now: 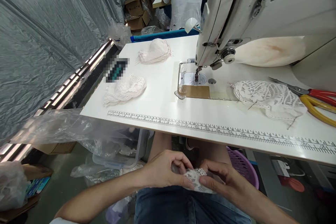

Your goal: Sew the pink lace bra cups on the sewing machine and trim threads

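Observation:
Above my lap, just off the table's front edge, both hands hold one white lace piece (196,179). My left hand (170,169) pinches its left side between thumb and fingers. On the other side my right hand (223,178) grips it, thumb on top. Part of the lace is hidden behind the fingers. A larger lace piece (267,99) with loose thread ends lies flat on the table, right of the needle plate. Two pale stacks rest at the left: a lace stack (126,91) and a smoother fabric stack (156,51) farther back.
A sewing machine (220,24) stands over the white table (157,112), which has a printed ruler along its front. Red- and yellow-handled scissors (312,96) lie at the right. Below are a clear plastic bin (141,147) and a purple basket (244,166). A person (187,3) sits beyond.

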{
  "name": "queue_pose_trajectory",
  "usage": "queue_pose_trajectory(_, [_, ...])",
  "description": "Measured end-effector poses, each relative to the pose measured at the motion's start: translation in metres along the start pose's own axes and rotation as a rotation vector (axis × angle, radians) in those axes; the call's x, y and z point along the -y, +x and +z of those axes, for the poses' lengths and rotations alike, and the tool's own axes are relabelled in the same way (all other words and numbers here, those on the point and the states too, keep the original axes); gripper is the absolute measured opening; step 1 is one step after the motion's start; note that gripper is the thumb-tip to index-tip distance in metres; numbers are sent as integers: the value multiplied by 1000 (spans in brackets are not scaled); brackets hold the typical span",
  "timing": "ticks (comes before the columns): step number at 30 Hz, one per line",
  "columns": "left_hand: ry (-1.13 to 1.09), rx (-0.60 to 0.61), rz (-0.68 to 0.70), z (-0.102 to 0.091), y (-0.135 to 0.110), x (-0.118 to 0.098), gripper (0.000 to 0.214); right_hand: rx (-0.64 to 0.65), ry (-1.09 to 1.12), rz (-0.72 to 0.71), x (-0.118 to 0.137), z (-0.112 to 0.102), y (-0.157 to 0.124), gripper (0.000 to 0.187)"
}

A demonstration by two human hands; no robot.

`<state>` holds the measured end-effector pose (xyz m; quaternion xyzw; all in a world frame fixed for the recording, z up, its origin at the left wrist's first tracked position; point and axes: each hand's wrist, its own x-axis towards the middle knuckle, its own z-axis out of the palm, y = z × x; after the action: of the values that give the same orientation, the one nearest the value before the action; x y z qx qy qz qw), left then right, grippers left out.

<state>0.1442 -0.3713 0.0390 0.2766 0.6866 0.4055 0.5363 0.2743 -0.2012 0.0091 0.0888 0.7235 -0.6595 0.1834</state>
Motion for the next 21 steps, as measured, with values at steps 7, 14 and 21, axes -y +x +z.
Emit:
queue_pose_trajectory(7, [166, -34, 106, -3, 0, -1, 26, -30, -20, -36, 1, -2, -5, 28])
queue_pose_trajectory(14, [128, 5, 140, 0, 2, -1, 48, -34, -58, -14, 2, -3, -4, 33])
queue_pose_trajectory(21, [271, -92, 89, 10, 3, -7, 35, -60, -69, -31, -3, 0, -4, 32])
